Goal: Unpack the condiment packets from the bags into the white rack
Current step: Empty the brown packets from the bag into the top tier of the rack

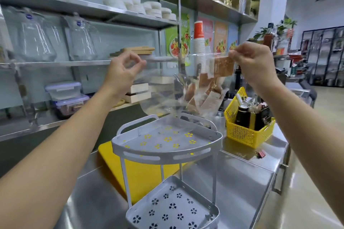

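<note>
A clear plastic bag [163,96] hangs upside down above the top tier of the white two-tier rack [167,156]. My left hand [123,70] pinches one upper corner of the bag. My right hand [255,63] pinches the other corner. Several brown and white condiment packets [210,87] sit inside the bag on its right side, blurred, some near the bag's lower end just above the rack. Both rack tiers, patterned with flower-shaped holes, hold no packets that I can see.
The rack stands on a steel counter [242,182], partly over a yellow cutting board [141,173]. A yellow basket [247,135] with bottles sits to the right. Stacked paper cups [199,46], glass jars and lidded boxes [63,91] line the back shelves.
</note>
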